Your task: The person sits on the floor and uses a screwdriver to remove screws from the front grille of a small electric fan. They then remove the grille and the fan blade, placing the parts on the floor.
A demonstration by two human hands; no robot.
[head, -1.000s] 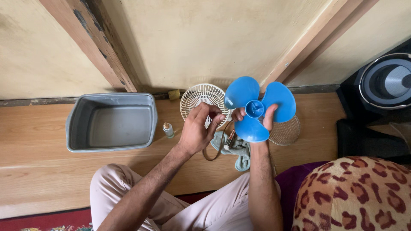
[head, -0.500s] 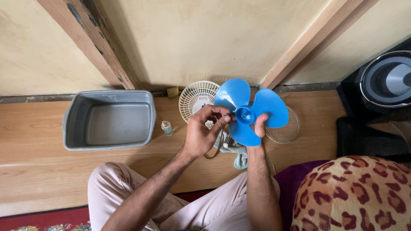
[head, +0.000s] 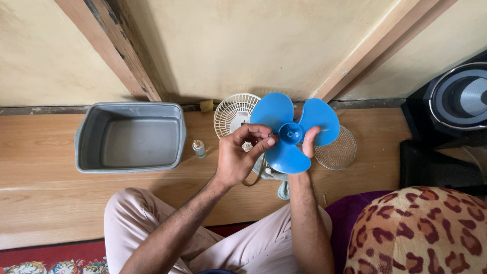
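Gripping the blue fan blade [head: 289,133] by its hub above the wooden floor [head: 45,177], the right hand [head: 306,144] has drawn it leftward; the left hand [head: 239,155], fingers pinched shut at its left edge, has closed in, near the white grille [head: 231,114].

One small bottle, no signs or screens

The only package I can see is a little bottle [head: 199,148] standing upright on the wooden floor just to the right of the grey tub [head: 86,144], near its lower right corner and apart from it. It is clear or pale greenish with a tan, cork-coloured cap. Any label on it is too small for me to make out. I see no signs, screens or other packages around the tub.
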